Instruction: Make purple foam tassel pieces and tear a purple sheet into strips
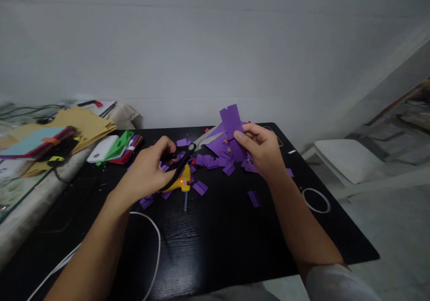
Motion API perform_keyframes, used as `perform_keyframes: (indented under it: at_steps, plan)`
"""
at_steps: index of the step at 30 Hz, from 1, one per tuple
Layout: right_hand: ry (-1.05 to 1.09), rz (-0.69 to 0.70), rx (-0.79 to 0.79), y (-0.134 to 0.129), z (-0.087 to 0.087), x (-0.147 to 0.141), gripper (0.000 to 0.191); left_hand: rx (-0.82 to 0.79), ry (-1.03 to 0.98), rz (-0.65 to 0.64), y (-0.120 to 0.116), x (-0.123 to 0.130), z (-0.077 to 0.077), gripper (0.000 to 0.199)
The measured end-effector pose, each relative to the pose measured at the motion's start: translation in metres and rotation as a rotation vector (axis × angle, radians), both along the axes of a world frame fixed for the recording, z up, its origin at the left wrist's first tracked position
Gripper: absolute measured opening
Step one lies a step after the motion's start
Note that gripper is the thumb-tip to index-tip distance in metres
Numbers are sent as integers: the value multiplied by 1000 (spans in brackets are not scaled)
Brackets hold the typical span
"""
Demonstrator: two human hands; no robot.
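My left hand is closed round the black handles of a pair of scissors, whose blades are spread and point right, close to purple paper. Between the thumb and fingers of my right hand is a notched purple paper strip, held up above the table. Behind and below it lies a larger purple sheet. Many small purple pieces are scattered under and around both hands. A yellow glue gun with a lit orange light and a glue stick in its end lies below the scissors.
On the black table, a white cable curves at the front and a tape ring lies at the right. Folded coloured bundles and tan sheets are at the left. A white stool stands beyond the right edge.
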State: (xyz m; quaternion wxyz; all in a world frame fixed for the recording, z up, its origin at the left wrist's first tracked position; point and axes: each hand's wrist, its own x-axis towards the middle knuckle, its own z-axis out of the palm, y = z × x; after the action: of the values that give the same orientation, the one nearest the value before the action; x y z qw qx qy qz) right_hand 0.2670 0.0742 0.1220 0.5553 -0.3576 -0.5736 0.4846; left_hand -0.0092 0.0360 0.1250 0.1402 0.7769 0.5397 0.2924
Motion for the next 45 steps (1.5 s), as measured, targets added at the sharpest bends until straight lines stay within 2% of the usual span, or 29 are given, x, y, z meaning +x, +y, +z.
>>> perform_keyframes:
  at_steps: [10, 28, 36, 45]
  plan:
    - [-96, 64, 113, -1, -1, -5, 23, 14, 60, -45, -3, 8, 0, 28]
    - [-177, 66, 105, -5, 6, -5, 23, -28, 46, -99, 2, 6, 1, 21]
    - [-177, 83, 140, -2, 1, -2, 12, -43, 44, -121, 4, 4, -2, 16]
    - [-206, 56, 149, -4, 2, -3, 10, -46, 60, -103, 7, 3, -6, 13]
